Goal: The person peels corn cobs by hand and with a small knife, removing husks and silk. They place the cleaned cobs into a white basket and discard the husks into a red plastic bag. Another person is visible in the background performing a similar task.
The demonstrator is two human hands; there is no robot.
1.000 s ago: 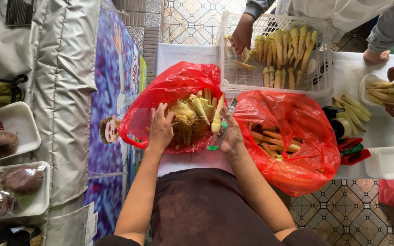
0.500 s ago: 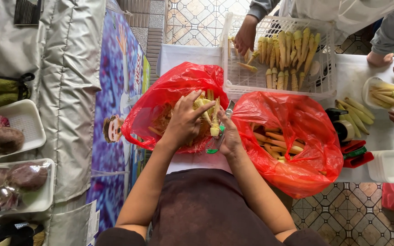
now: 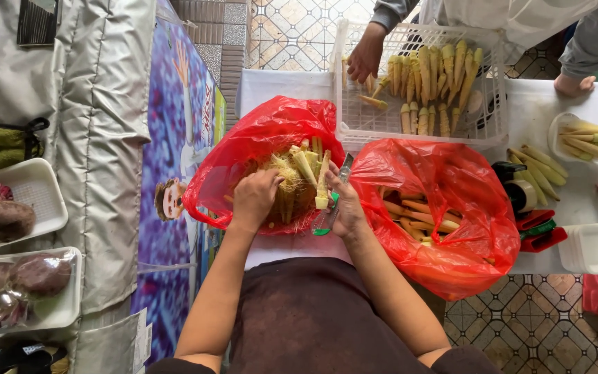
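Pale peeled baby corn point(image 3: 322, 181) upright over husk-filled red bag point(image 3: 257, 149)

Thin glossy plastic, crinkled, for both red bags point(image 3: 444, 208). Rigid white plastic lattice for the basket point(image 3: 361, 118); dull metal blade and green plastic handle on the knife point(image 3: 332, 201). Matt, fibrous husk on the baby corn point(image 3: 297, 166).

The left hand point(image 3: 254, 199) is in the left bag point(image 3: 243, 159), its fingers among corn husks point(image 3: 292, 173). Just right of them, the right hand point(image 3: 346, 208) holds a knife point(image 3: 333, 201) and a corn piece point(image 3: 322, 181). Right of those fingers lies another bag point(image 3: 444, 208); beyond them, a basket point(image 3: 417, 125) on the table point(image 3: 548, 111).
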